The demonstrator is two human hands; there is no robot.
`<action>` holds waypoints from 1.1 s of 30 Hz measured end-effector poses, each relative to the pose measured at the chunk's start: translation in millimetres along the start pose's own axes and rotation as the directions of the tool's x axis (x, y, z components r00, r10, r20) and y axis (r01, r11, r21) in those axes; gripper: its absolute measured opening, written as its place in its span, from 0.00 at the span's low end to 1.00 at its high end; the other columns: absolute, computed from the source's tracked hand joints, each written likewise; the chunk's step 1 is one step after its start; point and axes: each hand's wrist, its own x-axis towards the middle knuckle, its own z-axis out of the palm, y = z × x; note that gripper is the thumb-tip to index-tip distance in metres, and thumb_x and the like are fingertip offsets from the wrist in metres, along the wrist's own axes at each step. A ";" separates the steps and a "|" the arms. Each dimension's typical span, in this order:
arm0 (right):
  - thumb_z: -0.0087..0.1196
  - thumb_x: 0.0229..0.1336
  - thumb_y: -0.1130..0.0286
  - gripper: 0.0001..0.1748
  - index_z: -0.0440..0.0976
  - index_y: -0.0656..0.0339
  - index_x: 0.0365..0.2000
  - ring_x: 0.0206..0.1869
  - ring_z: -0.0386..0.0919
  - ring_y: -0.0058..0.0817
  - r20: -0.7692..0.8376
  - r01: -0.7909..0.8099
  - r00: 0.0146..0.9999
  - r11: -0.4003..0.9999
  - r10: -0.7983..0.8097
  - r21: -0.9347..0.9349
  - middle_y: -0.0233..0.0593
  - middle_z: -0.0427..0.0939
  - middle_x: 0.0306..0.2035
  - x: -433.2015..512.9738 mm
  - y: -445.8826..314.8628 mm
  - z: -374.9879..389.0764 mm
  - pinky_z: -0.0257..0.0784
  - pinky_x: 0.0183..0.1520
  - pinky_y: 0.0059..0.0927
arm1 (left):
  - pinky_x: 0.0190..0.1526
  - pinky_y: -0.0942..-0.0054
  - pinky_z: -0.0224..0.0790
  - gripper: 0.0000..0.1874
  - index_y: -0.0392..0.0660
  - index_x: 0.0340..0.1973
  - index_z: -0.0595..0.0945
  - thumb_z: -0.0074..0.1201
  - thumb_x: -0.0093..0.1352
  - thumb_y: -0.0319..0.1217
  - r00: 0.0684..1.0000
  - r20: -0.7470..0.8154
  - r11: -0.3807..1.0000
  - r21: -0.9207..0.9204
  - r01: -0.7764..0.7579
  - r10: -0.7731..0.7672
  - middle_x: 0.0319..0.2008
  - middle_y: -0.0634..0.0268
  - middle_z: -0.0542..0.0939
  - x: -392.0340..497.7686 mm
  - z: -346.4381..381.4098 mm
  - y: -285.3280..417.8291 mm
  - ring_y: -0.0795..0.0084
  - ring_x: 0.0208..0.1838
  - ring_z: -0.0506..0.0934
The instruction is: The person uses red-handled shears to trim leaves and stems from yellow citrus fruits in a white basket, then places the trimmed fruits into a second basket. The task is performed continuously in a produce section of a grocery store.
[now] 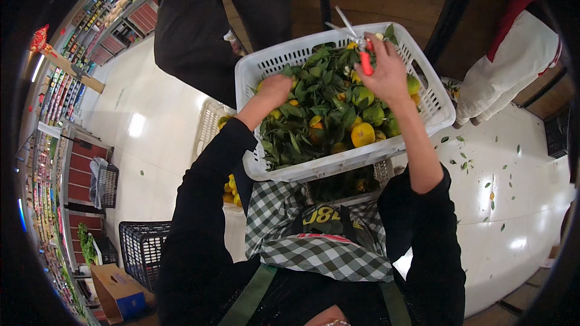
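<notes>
A white perforated plastic crate (317,170) stands in front of me, filled with green leaves (326,81) and several yellow-green citrus fruits (363,134). My right hand (385,70) is over the crate's far right part, holding scissors (362,44) with red handles, their blades apart and pointing up and to the left. My left hand (275,90) reaches into the leaves at the crate's left side; its fingertips are partly hidden, so what they grip cannot be told.
Another person's dark-trousered legs (190,31) are beyond the crate; a person in pale trousers (503,68) is at the right. A cream crate (208,122) holds more fruit at left. A black crate (145,246) and cardboard box (115,290) stand lower left. Leaves litter the floor (521,190).
</notes>
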 end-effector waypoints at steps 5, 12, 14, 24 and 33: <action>0.63 0.45 0.65 0.36 0.65 0.50 0.58 0.45 0.74 0.49 0.060 -0.001 0.998 0.999 0.003 -0.038 0.46 0.73 0.42 -6.3 4.5 7.0 0.72 0.48 0.45 | 0.47 0.55 0.73 0.14 0.45 0.43 0.85 0.60 0.61 0.25 0.934 0.331 0.969 0.241 0.056 -0.137 0.49 0.55 0.79 6.6 20.2 -9.6 0.52 0.51 0.77; 0.65 0.43 0.67 0.37 0.65 0.53 0.57 0.47 0.75 0.46 0.011 -0.064 0.998 0.998 0.064 0.026 0.46 0.74 0.44 -11.6 18.9 8.8 0.72 0.50 0.40 | 0.49 0.53 0.70 0.15 0.47 0.43 0.84 0.64 0.60 0.32 0.922 0.343 0.927 0.374 0.041 -0.179 0.52 0.56 0.75 10.7 32.9 -18.7 0.53 0.53 0.75; 0.65 0.43 0.65 0.37 0.66 0.51 0.56 0.45 0.75 0.46 -0.006 -0.041 0.999 0.998 0.041 0.044 0.45 0.75 0.42 -11.4 18.3 10.8 0.72 0.48 0.43 | 0.50 0.53 0.70 0.18 0.48 0.45 0.82 0.66 0.59 0.35 0.946 0.272 0.936 0.342 0.076 -0.177 0.51 0.55 0.76 4.1 26.2 -22.3 0.53 0.51 0.76; 0.64 0.44 0.67 0.36 0.66 0.54 0.56 0.42 0.76 0.47 -0.047 -0.036 0.998 0.990 0.042 0.135 0.49 0.75 0.41 -17.1 13.4 5.3 0.73 0.46 0.42 | 0.43 0.65 0.78 0.31 0.39 0.56 0.67 0.60 0.65 0.42 0.967 0.111 -0.607 -0.793 -0.053 -0.231 0.50 0.51 0.73 4.2 -56.3 24.7 0.57 0.49 0.78; 0.63 0.41 0.67 0.33 0.69 0.52 0.53 0.37 0.75 0.48 0.126 0.103 0.986 0.993 -0.109 0.058 0.45 0.73 0.36 -29.0 -0.5 0.9 0.72 0.42 0.45 | 0.41 0.70 0.81 0.30 0.37 0.56 0.70 0.51 0.70 0.49 0.978 0.184 -0.905 -0.426 -0.007 -0.094 0.48 0.50 0.76 19.7 -15.2 31.2 0.59 0.42 0.80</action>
